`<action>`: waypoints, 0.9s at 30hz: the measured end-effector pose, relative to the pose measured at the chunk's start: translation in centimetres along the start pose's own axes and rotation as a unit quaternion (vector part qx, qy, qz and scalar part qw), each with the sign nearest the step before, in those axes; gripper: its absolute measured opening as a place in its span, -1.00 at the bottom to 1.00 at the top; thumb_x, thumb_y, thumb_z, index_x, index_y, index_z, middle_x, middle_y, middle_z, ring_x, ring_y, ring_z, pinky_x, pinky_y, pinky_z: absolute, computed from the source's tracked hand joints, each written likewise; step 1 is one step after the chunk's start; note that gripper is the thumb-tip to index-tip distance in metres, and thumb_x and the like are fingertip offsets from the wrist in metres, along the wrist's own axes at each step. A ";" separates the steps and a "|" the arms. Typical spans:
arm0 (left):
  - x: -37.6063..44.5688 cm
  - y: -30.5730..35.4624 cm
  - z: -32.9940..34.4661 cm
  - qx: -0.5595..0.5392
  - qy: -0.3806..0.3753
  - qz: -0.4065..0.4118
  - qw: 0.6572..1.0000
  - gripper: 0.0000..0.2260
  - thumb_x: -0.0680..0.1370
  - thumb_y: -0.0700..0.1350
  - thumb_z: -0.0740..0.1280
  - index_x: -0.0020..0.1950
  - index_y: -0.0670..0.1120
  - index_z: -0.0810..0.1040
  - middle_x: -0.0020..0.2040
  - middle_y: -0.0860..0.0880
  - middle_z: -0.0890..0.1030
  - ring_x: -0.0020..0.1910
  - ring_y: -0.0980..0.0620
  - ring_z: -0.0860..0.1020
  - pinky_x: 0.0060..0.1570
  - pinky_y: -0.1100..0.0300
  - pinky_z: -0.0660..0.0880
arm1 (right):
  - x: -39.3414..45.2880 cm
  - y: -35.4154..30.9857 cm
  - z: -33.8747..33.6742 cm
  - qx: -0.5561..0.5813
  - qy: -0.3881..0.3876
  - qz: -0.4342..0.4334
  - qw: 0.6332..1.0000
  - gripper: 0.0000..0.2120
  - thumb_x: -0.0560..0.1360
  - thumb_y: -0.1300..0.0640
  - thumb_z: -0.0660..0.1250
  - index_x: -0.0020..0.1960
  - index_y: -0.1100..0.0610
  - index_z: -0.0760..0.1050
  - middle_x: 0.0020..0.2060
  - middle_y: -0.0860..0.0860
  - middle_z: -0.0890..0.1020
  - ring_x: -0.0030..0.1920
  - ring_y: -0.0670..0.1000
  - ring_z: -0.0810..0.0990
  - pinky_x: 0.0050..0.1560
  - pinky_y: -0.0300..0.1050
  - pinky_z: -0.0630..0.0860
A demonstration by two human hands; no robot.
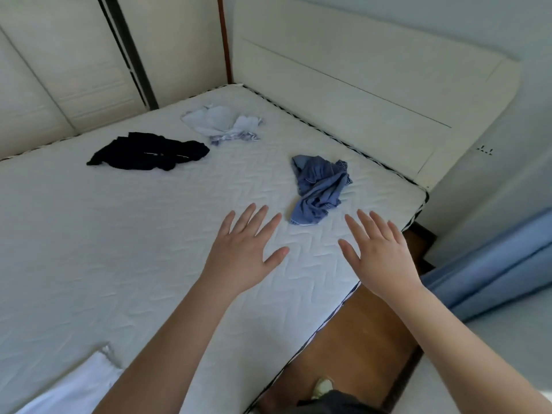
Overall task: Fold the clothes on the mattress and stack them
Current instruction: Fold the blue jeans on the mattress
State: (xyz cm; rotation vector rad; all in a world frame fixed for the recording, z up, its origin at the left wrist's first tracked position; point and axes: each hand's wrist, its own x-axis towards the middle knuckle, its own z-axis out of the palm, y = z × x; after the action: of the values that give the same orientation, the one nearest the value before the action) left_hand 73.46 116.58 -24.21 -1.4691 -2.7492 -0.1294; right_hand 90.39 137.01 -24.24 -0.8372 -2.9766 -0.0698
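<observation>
Bare left hand (243, 252), fingers spread.

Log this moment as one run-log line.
phase: reaching | left hand: open, empty | right hand: open, empty | nearest: crumpled blue cloth garment | unfolded: crumpled black garment, crumpled pale blue garment | surface: white quilted mattress

Worn at head height, looking forward and steeply down across the white quilted mattress (125, 234) toward the cream padded headboard (358, 85); wide-angle, close above outstretched arms.
</observation>
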 end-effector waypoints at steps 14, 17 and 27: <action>11.3 8.5 1.5 0.022 0.009 0.038 0.999 -0.35 0.54 0.37 -0.20 0.59 0.16 -0.08 0.61 0.08 -0.02 0.58 0.06 -0.12 0.51 -0.03 -0.17 | 2.6 11.0 1.8 0.039 0.008 0.068 0.997 -0.42 0.62 -0.20 -0.03 0.55 0.04 0.21 0.50 0.10 0.31 0.52 0.16 0.22 0.53 0.13 0.10; 12.9 10.3 1.9 0.015 0.015 0.037 0.999 -0.35 0.54 0.36 -0.20 0.60 0.15 -0.01 0.61 0.09 0.03 0.58 0.06 -0.07 0.52 -0.05 -0.14 | 4.2 12.6 1.9 0.044 0.010 0.069 0.997 -0.42 0.62 -0.20 -0.05 0.56 0.03 0.19 0.51 0.09 0.29 0.53 0.15 0.20 0.53 0.13 0.07; 21.5 11.9 4.3 0.012 0.003 0.047 0.999 -0.37 0.57 0.32 -0.18 0.59 0.12 0.04 0.60 0.01 0.09 0.58 0.01 -0.01 0.52 -0.05 -0.09 | 11.6 16.9 4.4 0.044 -0.005 0.075 0.996 -0.40 0.62 -0.23 -0.12 0.58 0.00 0.11 0.53 0.07 0.25 0.54 0.13 0.16 0.52 0.09 -0.01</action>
State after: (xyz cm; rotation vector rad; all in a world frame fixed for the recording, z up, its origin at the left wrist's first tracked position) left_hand 71.52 141.34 -26.50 -1.5854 -2.6604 -0.0980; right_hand 89.17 157.71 -27.46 -1.0473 -2.8902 0.0717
